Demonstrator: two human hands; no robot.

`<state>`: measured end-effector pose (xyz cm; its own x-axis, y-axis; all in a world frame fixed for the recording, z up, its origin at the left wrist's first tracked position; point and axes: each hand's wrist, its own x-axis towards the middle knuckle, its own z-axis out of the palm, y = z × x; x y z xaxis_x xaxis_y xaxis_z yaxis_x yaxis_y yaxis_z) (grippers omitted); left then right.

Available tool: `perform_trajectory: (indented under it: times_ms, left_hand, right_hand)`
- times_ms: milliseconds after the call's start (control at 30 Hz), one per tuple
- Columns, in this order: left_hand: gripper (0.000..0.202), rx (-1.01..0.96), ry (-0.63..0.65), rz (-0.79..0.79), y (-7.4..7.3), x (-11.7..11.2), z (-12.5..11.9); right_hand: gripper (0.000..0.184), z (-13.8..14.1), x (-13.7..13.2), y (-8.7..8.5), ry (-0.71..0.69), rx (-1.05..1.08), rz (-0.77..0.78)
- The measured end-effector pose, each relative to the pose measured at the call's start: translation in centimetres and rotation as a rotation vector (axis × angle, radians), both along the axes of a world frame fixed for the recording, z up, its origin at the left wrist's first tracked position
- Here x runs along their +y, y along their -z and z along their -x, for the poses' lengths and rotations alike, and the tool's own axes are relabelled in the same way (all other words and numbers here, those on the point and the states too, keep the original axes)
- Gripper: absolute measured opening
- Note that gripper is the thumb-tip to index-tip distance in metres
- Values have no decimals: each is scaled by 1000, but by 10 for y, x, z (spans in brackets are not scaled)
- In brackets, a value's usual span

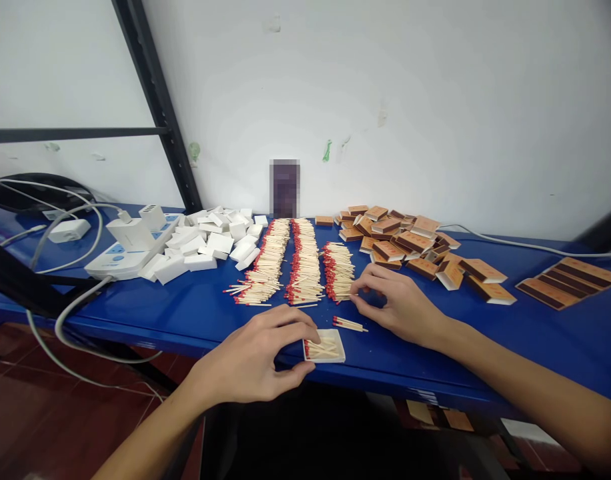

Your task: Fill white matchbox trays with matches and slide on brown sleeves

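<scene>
My left hand (265, 353) grips the left end of a white matchbox tray (341, 347) at the table's front edge, with fingertips over its rim and thumb at the near side. Several red-tipped matches (328, 347) lie inside the tray. At the short right-hand row of matches (339, 270), my right hand (398, 303) pinches the pale ends of some with thumb and forefinger; how many is hidden. Between that row and the tray lies a small loose group of matches (350, 325). Two longer rows, a middle one (305, 260) and a left one (265, 263), stretch back towards the wall.
White empty trays (200, 243) are heaped at left beside a power strip (130, 257) with chargers and cables. Brown matchbox sleeves (405, 240) are piled at right, near a flat joined set of sleeves (570, 281). A black rack post (158, 100) rises at left.
</scene>
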<state>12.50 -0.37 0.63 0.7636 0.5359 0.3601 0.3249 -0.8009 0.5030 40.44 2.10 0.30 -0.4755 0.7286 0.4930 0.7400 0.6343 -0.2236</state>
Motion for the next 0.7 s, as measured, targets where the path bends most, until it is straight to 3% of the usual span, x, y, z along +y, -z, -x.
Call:
perform_trajectory:
  times_ms: [367, 700]
  left_hand:
    - [24, 2, 10, 9, 0, -1, 2]
    - [23, 4, 11, 8, 0, 0, 1]
  right_hand:
    - [3, 4, -14, -12, -78, -41, 99]
    - [13, 2, -13, -10, -64, -72, 152]
